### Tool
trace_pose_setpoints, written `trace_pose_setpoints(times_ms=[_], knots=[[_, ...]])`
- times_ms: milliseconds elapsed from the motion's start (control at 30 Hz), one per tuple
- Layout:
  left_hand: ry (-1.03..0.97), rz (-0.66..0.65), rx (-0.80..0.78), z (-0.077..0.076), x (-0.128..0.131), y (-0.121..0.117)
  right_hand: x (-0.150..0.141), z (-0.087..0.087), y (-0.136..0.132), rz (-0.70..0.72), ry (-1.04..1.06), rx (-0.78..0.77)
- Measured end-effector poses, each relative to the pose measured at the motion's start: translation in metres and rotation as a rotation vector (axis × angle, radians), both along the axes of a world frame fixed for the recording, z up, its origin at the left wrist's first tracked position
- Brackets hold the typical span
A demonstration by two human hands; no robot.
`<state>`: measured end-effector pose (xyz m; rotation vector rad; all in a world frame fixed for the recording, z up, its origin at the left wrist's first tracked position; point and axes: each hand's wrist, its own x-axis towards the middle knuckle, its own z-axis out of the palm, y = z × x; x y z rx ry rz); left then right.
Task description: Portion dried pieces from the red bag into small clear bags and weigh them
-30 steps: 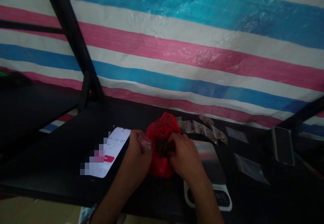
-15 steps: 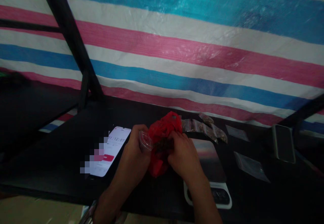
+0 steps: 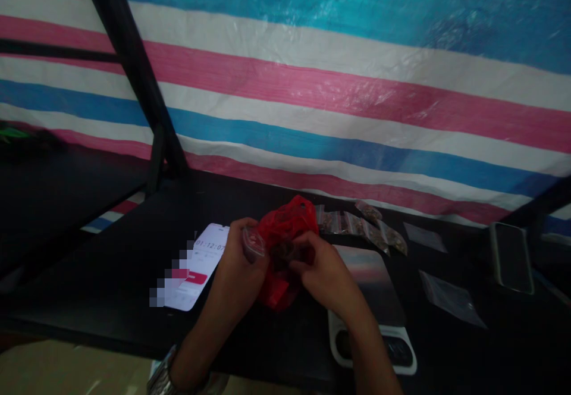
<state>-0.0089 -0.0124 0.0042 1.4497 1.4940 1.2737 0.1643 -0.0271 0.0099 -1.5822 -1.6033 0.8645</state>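
My left hand [image 3: 243, 264] is closed around a small clear zip bag [image 3: 253, 242] that sticks up between thumb and fingers. Just beside it, a crumpled red plastic bag [image 3: 285, 219] lies open on the black tabletop, with dark brown, crumbly-looking material [image 3: 281, 255] inside. The thumb and fingers of my right hand [image 3: 321, 270] pinch together at that material, in the bag's mouth. Under my right forearm stands a white kitchen scale [image 3: 372, 282] with a metal plate; the arm covers part of its display.
Several filled zip bags [image 3: 352, 224] lie in a row behind the scale. Two flat zip bags [image 3: 452, 298] rest to its right, near a phone [image 3: 511, 258]. A lit phone [image 3: 200, 270] with a timer lies at left. A striped sheet [image 3: 312, 80] hangs behind the black table.
My right hand has drawn back a little in the red bag, its fingers now pinched and more visible. The small zip bag in my left hand has tilted slightly. The view has shifted slightly.
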Motion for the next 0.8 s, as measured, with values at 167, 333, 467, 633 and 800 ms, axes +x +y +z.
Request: trace_pose_setpoints(times_ms=[167, 333, 467, 633, 800], knots=[[0.040, -0.045, 0.047, -0.004, -0.002, 0.003, -0.001, 0.019, -0.002, 0.007, 0.149, 0.080], [0.052, -0.198, 0.120, -0.008, 0.000, 0.003, -0.011, 0.035, -0.010, 0.025, -0.017, 0.264], [0.074, -0.305, 0.170, -0.012, 0.001, 0.005, -0.020, 0.039, -0.014, 0.100, -0.267, 0.376], [0.012, -0.380, 0.101, -0.012, 0.001, 0.002, -0.021, 0.038, -0.014, 0.176, -0.255, 0.399], [-0.042, -0.402, 0.051, -0.007, 0.000, -0.004, -0.023, 0.036, -0.015, 0.231, -0.228, 0.392]])
